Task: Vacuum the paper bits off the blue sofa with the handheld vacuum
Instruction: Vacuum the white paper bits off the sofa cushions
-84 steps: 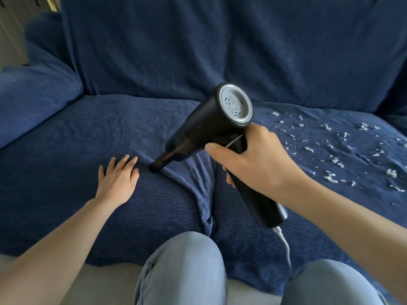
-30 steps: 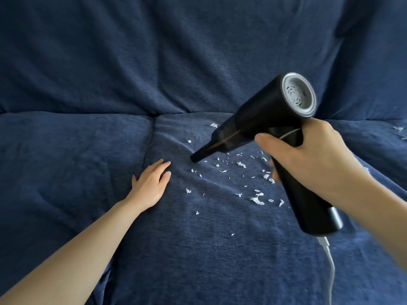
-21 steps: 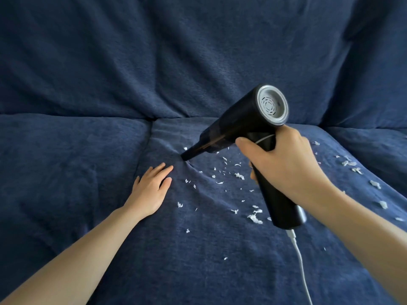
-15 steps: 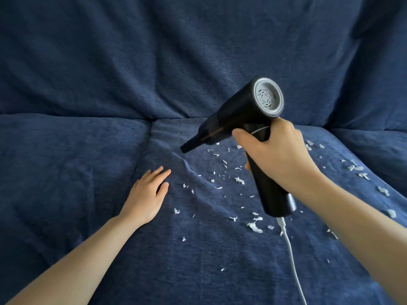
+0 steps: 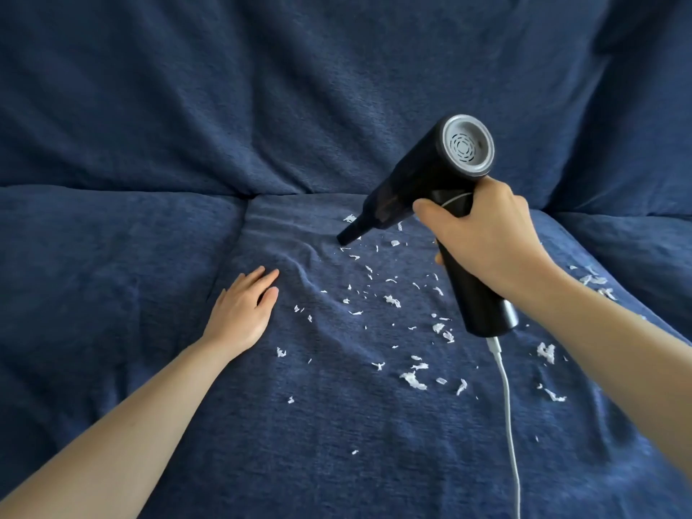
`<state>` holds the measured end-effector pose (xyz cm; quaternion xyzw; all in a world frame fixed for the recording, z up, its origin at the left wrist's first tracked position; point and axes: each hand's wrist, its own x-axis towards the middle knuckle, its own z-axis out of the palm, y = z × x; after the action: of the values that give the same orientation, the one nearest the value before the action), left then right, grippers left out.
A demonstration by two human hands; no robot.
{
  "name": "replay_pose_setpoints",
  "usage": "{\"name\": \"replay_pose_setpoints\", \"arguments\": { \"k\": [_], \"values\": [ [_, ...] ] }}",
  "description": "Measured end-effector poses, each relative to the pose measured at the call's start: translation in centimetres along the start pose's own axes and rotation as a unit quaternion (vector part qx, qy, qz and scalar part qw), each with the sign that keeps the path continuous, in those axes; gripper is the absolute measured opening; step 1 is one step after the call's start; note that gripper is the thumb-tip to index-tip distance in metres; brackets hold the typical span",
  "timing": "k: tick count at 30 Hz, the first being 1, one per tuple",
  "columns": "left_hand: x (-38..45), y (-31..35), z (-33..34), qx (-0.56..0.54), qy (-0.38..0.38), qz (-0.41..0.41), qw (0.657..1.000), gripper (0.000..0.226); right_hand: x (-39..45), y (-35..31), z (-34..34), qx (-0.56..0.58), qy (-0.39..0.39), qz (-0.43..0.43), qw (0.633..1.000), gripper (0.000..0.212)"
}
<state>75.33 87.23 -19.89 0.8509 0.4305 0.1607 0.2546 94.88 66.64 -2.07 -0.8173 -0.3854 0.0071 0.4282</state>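
On the seat cushion of the blue sofa, the left hand lies flat with its fingers straight, pressing the cover just beside a ridge of wrinkled fabric. The right hand is wrapped around the grip of the black handheld vacuum — nozzle tilted down and to the left, its tip at the far edge of the scattered paper bits, whether touching the fabric or just above it I cannot tell. The white scraps spread from near the left fingertips across to the right side of the cushion. A white cable hangs from the handle's base toward the bottom edge.
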Motion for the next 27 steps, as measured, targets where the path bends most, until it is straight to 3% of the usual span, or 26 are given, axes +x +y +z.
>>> {"name": "replay_pose_setpoints", "arguments": {
  "k": [15,27],
  "values": [
    [-0.2,-0.1,0.6,0.022,0.027,-0.006,0.999,0.045,4.9,1.5,3.0,-0.002,0.021,0.004,1.0,0.03],
    [-0.1,-0.1,0.6,0.026,0.033,-0.004,0.999,0.045,5.0,3.5,0.6,-0.02,0.043,0.023,0.999,0.03]
  ]
}}
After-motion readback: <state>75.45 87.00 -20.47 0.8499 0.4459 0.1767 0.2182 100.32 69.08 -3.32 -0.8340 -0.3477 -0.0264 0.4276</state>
